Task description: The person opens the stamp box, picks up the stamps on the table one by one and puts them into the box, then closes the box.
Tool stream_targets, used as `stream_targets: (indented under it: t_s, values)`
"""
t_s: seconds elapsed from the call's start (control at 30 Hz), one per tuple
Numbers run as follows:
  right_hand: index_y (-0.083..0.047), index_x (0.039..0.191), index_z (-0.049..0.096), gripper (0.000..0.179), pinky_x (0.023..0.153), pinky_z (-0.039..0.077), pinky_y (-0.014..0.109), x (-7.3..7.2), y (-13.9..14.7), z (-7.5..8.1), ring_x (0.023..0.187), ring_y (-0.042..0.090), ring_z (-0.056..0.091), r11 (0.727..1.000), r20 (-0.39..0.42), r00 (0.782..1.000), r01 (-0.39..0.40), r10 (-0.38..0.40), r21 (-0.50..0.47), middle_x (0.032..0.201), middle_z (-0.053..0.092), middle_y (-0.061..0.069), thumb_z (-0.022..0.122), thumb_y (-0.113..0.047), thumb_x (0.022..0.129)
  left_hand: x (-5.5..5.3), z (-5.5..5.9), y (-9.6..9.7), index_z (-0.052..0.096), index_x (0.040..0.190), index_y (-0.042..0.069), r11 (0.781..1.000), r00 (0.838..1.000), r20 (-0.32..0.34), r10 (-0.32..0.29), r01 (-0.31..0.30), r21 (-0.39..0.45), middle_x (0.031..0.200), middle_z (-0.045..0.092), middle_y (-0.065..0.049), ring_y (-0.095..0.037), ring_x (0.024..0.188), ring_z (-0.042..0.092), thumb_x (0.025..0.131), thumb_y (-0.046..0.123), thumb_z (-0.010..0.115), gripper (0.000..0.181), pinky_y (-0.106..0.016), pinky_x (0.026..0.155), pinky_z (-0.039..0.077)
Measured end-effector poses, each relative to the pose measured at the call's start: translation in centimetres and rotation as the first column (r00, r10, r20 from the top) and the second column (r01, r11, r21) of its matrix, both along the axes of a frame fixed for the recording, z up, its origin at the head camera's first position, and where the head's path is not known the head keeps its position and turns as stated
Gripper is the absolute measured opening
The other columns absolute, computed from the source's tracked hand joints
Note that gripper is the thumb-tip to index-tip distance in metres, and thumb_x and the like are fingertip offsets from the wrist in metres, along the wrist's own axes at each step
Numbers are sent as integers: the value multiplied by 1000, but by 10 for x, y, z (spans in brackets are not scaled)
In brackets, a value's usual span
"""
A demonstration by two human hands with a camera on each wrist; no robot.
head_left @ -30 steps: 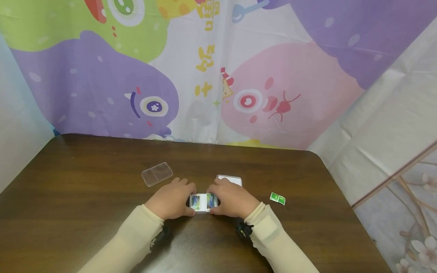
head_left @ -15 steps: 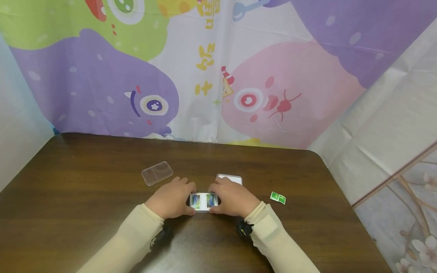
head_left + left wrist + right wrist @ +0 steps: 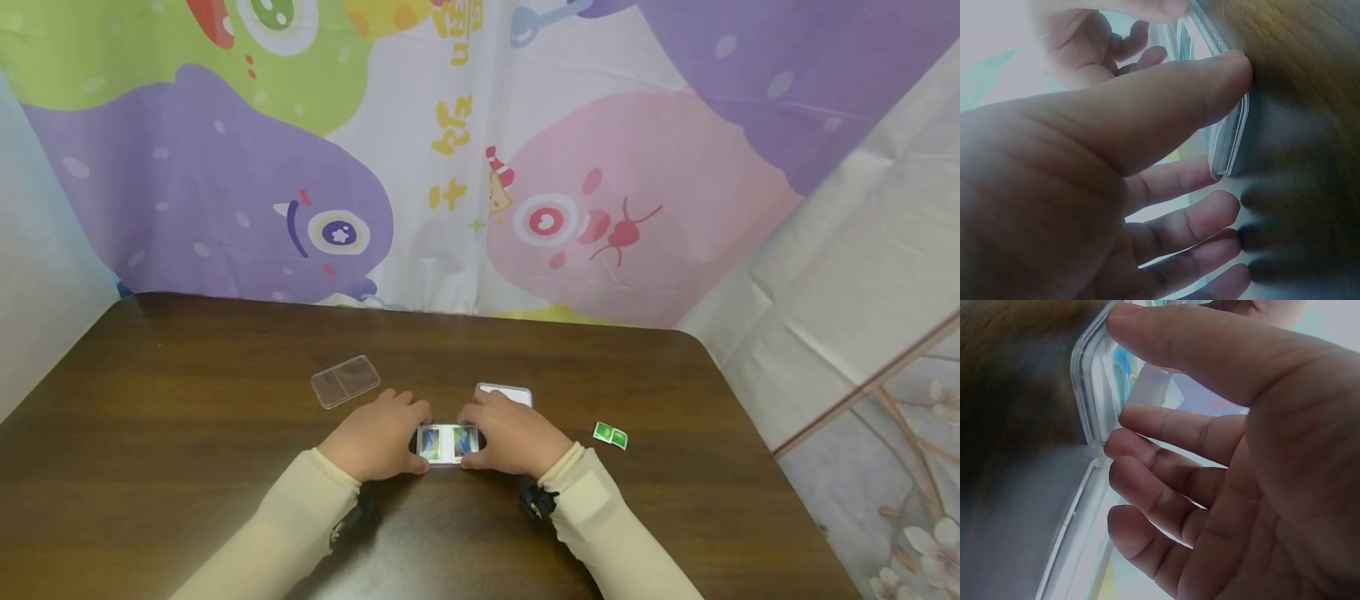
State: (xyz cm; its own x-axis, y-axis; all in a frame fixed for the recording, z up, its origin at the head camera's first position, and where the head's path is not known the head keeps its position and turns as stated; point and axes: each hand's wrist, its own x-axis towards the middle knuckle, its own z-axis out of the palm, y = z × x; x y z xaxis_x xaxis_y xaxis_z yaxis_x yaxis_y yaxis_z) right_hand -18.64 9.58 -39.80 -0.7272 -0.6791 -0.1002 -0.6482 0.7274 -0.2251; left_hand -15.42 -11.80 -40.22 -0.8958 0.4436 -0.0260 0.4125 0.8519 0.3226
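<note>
A small clear plastic case (image 3: 447, 444) lies flat on the table, with two colourful stamp-like pictures parted by a white strip. At its left end, my left hand (image 3: 378, 437) grips it with the thumb on the near edge and the index finger at the far corner. My right hand (image 3: 516, 435) holds the opposite end in the same way. In the right wrist view, the layered case edge (image 3: 1085, 394) sits between thumb and index finger. The left wrist view has the left thumb (image 3: 1210, 87) against the case, other fingers spread behind.
A clear rectangular lid (image 3: 346, 382) lies at the back left. Behind my right hand is another clear case with a white inside (image 3: 516, 395), partly hidden by the fingers. A joined pair of small green stamp-like pieces (image 3: 611, 436) lies at the right on the brown table (image 3: 225, 400).
Since one second ago, the right fingers have shifted slightly outward along the case, uncovering a bit more of the right picture. The left hand and the other things stay put.
</note>
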Motion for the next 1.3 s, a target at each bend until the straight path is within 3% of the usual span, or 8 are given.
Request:
stream_targets:
  t_s: [0.2, 0.5, 0.7, 1.03, 1.3]
  values:
    - [-10, 126, 68, 47, 87, 54, 35, -5, 12, 9, 100, 16, 59, 997, 57, 998, 35, -31, -75, 116, 66, 4, 84, -32, 88, 1, 2, 0, 66, 107, 8, 1000, 1000, 1, -2, 2, 0, 94, 60, -4, -24, 89, 52, 75, 30, 92, 47, -43, 76, 49]
    - [-3, 129, 64, 56, 86, 53, 42, -17, 34, 13, 105, 27, 58, 975, -95, 974, 196, -206, -104, 119, 63, 12, 87, -23, 83, 2, 1, -1, 66, 106, 8, 1000, 1000, 12, -5, 5, 1, 94, 60, -4, -24, 90, 53, 76, 30, 92, 45, -44, 78, 49]
    - [2, 136, 58, 68, 88, 54, 46, -21, 36, 7, 106, 30, 60, 965, -65, 963, 258, -260, -48, 125, 61, 18, 89, -23, 81, 0, -2, -2, 66, 106, 8, 1000, 1000, 8, -6, 6, 3, 94, 59, -3, -24, 89, 52, 76, 31, 92, 46, -43, 78, 48]
    - [5, 140, 54, 70, 93, 52, 47, -24, 41, -1, 109, 31, 60, 964, -31, 964, 266, -266, 16, 130, 60, 21, 86, -22, 84, -1, -3, -1, 66, 108, 8, 1000, 1000, 13, 1, -1, -2, 95, 60, -4, -25, 91, 52, 76, 31, 92, 46, -44, 80, 49]
    - [3, 136, 58, 62, 88, 54, 46, -26, 41, -6, 103, 30, 62, 965, -53, 964, 263, -262, 10, 123, 63, 19, 86, -17, 84, 0, -2, -1, 67, 109, 8, 1000, 1000, 18, -2, 2, -3, 95, 59, -4, -25, 92, 52, 77, 32, 91, 47, -44, 78, 48]
